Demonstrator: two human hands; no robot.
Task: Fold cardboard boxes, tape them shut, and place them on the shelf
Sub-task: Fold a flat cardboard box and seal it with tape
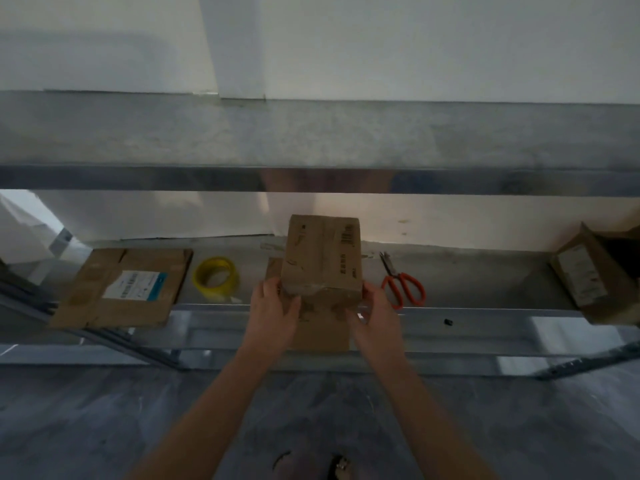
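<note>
A small brown cardboard box (322, 261), closed and taped along its top, stands on the lower metal shelf (485, 282). A flat piece of cardboard (320, 336) lies under it and sticks out over the shelf's front edge. My left hand (273, 315) holds the box's near left corner, thumb on the front face. My right hand (374, 317) holds the near right corner. A yellow tape roll (216, 277) lies left of the box. Red-handled scissors (401, 284) lie to its right.
A flattened cardboard box with a white label (128, 285) lies at the shelf's left. An open box with a label (595, 271) sits at the far right edge. The upper metal shelf (311, 136) runs across above. My feet (311, 465) show on the grey floor.
</note>
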